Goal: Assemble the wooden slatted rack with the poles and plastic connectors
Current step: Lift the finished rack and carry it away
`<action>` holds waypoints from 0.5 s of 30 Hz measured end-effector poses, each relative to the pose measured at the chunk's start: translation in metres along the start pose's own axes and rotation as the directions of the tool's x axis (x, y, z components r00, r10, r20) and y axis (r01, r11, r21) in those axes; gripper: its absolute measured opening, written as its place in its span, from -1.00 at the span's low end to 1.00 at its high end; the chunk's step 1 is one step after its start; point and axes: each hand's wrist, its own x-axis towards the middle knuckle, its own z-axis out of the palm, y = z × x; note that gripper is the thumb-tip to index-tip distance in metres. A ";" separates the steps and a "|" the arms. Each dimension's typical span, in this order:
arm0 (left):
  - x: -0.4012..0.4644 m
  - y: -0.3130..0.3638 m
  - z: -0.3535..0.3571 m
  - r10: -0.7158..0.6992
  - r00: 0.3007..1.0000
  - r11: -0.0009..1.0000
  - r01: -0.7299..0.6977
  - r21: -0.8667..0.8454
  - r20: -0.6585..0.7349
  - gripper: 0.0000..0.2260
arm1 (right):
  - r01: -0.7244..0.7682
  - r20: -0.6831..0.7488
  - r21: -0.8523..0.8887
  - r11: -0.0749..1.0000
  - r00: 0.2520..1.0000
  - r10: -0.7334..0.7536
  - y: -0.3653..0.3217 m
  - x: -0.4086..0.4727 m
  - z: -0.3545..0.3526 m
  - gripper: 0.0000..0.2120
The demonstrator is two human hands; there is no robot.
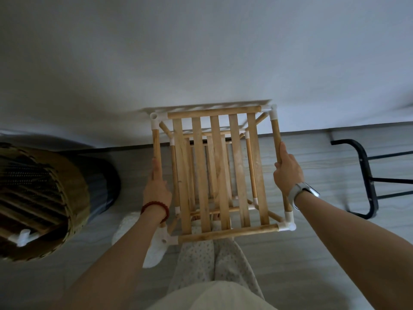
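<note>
Rack (220,173) up off the floor and held square in front of the person, both arms out, the slatted top tier facing the camera and a second tier showing through the gaps beneath it. Left hand (156,186) wraps the left side pole (156,148), fingers curled round it; right hand (287,170) does the same on the right side pole (276,139), thumb lying along the wood. A matched hold on opposite rails, and that looks deliberate: it keeps the frame level and stops it racking at the joints. White plastic connectors (288,221) cap all four corners of the top tier (the two far ones have open sockets pointing up, so more poles could go in there). Far edge of the rack sits close to the white wall (201,52), which reads to me as lining it up to stand against it. Left of the rack, a woven basket (73,198) with spare wooden pieces and a loose connector (22,237) inside. Right of the rack, a black metal frame (366,175) on the floor.
</note>
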 end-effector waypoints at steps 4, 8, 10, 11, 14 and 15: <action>0.000 0.000 0.000 -0.007 1.000 1.000 0.007 0.011 0.012 -0.27 | 0.008 -0.010 0.007 1.000 1.000 -0.008 0.000 0.000 -0.001 -0.35; 0.000 0.003 0.000 -0.013 1.000 0.999 0.013 0.038 0.006 -0.27 | 0.008 0.014 -0.029 1.000 1.000 -0.007 -0.001 -0.002 -0.002 -0.35; 0.000 0.004 -0.001 -0.003 1.000 0.997 0.002 0.073 0.024 -0.29 | -0.004 0.046 -0.054 0.999 0.999 0.006 -0.004 -0.002 -0.004 -0.34; 0.001 0.005 -0.002 0.005 0.999 0.995 -0.010 0.101 0.045 -0.30 | -0.014 0.064 -0.062 0.998 0.998 0.018 -0.007 -0.002 -0.005 -0.33; -0.001 0.009 -0.005 -0.003 0.994 0.980 -0.020 0.197 0.114 -0.24 | -0.022 0.088 -0.074 0.997 0.996 0.028 -0.016 -0.005 -0.009 -0.33; -0.002 0.011 -0.006 -0.001 0.994 0.970 -0.025 0.243 0.108 -0.22 | -0.002 0.078 -0.084 0.996 0.997 0.009 -0.018 -0.007 -0.010 -0.35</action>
